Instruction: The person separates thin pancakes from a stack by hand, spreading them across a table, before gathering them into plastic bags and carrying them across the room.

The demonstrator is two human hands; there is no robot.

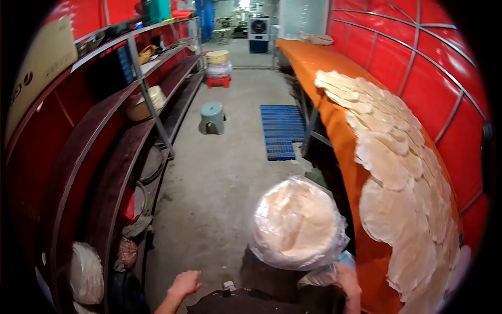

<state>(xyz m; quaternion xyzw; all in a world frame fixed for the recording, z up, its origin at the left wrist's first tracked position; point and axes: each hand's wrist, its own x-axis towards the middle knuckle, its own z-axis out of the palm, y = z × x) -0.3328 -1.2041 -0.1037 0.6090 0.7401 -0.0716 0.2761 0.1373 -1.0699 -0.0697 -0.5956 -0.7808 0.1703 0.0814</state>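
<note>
Bag [298, 224] of flatbreads, gripped underneath only by the right hand [345, 276] while the left hand [184, 284] hangs loosely curled and empty, could be tipped onto the floor [219, 183].

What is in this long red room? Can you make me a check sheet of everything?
Surface: long orange table along the right wall, covered with overlapping flat round breads.
Job's things: bagged stack of round breads, wrapped in clear plastic, beside the table.
Clutter: grey stool, blue floor mat, red stool with a stack on it, white sacks on the low left shelf.
Hands: right hand at the plastic under the stack; left hand empty, fingers curled, above the floor.
Cables: nothing seen.
Surroundings: red walls, metal shelves on the left, concrete floor, a fan unit at the far end.
</note>
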